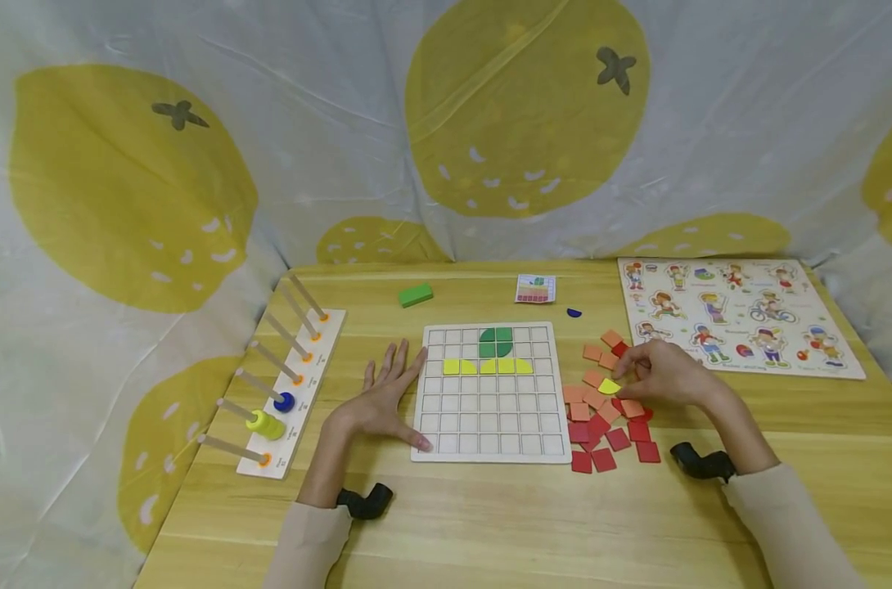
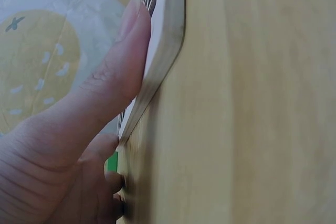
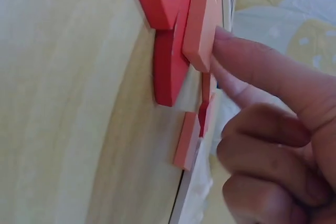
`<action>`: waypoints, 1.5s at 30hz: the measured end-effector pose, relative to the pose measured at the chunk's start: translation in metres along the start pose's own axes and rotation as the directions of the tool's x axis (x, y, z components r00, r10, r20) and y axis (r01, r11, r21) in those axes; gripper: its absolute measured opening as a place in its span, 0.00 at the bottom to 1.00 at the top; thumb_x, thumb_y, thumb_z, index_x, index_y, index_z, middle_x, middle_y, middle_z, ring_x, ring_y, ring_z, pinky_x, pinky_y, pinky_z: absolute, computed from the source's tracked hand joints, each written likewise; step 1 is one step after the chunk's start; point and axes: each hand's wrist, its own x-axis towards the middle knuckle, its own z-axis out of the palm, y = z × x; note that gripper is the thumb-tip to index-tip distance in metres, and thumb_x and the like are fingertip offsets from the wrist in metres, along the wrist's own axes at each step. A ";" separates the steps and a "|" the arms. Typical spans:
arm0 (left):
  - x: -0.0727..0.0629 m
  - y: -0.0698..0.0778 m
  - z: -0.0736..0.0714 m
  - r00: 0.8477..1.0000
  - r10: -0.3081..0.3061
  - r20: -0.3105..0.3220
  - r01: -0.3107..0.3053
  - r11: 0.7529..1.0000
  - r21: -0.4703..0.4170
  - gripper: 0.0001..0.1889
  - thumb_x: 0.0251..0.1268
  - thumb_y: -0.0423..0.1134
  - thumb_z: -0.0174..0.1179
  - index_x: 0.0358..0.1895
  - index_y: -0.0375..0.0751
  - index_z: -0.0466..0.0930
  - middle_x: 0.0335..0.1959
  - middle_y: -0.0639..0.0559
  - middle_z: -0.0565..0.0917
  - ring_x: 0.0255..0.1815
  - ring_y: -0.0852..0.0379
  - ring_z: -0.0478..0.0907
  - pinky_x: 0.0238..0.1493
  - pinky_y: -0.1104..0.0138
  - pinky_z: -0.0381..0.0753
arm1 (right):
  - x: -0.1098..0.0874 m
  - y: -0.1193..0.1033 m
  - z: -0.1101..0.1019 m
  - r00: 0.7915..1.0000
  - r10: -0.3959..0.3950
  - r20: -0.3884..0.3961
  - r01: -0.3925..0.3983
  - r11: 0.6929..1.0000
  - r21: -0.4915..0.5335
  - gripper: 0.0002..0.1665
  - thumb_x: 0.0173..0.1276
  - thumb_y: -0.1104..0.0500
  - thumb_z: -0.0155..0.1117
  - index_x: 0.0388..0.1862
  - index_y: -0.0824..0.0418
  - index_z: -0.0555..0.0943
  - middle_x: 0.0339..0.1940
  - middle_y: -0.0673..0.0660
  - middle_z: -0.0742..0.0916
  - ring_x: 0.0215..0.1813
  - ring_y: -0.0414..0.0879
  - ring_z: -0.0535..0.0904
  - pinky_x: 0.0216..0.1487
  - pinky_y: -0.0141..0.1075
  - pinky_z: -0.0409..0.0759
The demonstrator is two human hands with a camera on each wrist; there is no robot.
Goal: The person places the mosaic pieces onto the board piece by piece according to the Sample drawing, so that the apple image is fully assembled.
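Note:
A white grid board (image 1: 490,401) lies on the table with green tiles (image 1: 496,342) near its top and a row of yellow tiles (image 1: 506,366) below them. My left hand (image 1: 380,405) is spread at the board's left edge, its thumb (image 2: 123,61) pressing the lower left corner and index fingertip touching the edge higher up. To the right of the board, my right hand (image 1: 663,372) pinches a yellow quarter-circle tile (image 1: 609,386) with thumb and index finger, over a loose pile of orange tiles (image 1: 592,397) and red tiles (image 1: 618,439). The right wrist view hides the yellow tile.
On the left stands a peg board (image 1: 291,409) with yellow and blue rings. Behind the grid lie a green block (image 1: 416,295), a small pattern card (image 1: 536,289) and a dark blue half-round piece (image 1: 574,312). A picture puzzle board (image 1: 741,315) occupies the back right.

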 end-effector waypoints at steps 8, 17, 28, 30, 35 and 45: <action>-0.001 -0.001 0.001 1.000 -0.004 0.001 0.004 1.000 0.006 0.78 0.39 0.61 0.83 0.86 0.46 0.30 0.83 0.34 0.21 0.84 0.34 0.16 0.79 0.32 0.21 | 0.004 -0.003 0.007 0.999 -0.047 0.013 0.047 0.998 0.047 0.16 0.58 0.62 0.81 0.44 0.64 0.88 0.16 0.46 0.67 0.21 0.37 0.60 0.24 0.30 0.61; -0.005 -0.001 0.005 1.000 -0.012 0.000 0.012 1.000 -0.002 0.79 0.38 0.62 0.83 0.86 0.48 0.30 0.84 0.36 0.21 0.84 0.36 0.15 0.79 0.32 0.20 | -0.006 -0.005 0.005 0.990 0.138 -0.040 -0.140 0.988 -0.065 0.20 0.58 0.45 0.81 0.36 0.58 0.86 0.26 0.51 0.82 0.30 0.43 0.73 0.30 0.34 0.71; -0.001 0.001 0.002 1.000 -0.002 0.001 0.002 1.000 0.005 0.79 0.39 0.61 0.83 0.86 0.47 0.30 0.83 0.35 0.20 0.84 0.35 0.15 0.79 0.32 0.20 | -0.006 0.011 -0.006 0.991 -0.117 0.068 0.109 0.989 0.100 0.20 0.64 0.70 0.71 0.55 0.64 0.88 0.16 0.43 0.60 0.20 0.33 0.54 0.24 0.30 0.61; -0.001 0.001 0.001 1.000 0.002 -0.005 -0.002 1.000 0.001 0.79 0.39 0.61 0.83 0.86 0.46 0.30 0.83 0.34 0.20 0.84 0.34 0.15 0.78 0.32 0.20 | -0.003 0.012 -0.005 0.990 -0.111 0.087 0.101 0.989 0.109 0.18 0.63 0.67 0.74 0.52 0.64 0.88 0.16 0.44 0.61 0.20 0.33 0.56 0.25 0.30 0.62; -0.001 0.002 -0.001 1.000 0.003 -0.005 -0.003 1.000 0.000 0.78 0.39 0.60 0.84 0.86 0.46 0.30 0.83 0.34 0.20 0.84 0.35 0.15 0.79 0.32 0.20 | -0.002 0.014 -0.005 0.994 -0.075 0.079 0.068 0.993 0.096 0.15 0.62 0.66 0.76 0.49 0.64 0.88 0.17 0.45 0.63 0.21 0.34 0.58 0.25 0.31 0.61; -0.001 0.000 0.000 1.000 -0.004 0.000 0.004 1.000 -0.008 0.78 0.39 0.61 0.83 0.86 0.48 0.30 0.84 0.36 0.20 0.84 0.36 0.15 0.79 0.33 0.19 | -0.001 0.019 -0.008 0.998 -0.040 0.053 0.034 0.993 0.115 0.16 0.61 0.63 0.78 0.48 0.64 0.88 0.20 0.49 0.72 0.22 0.36 0.62 0.25 0.31 0.63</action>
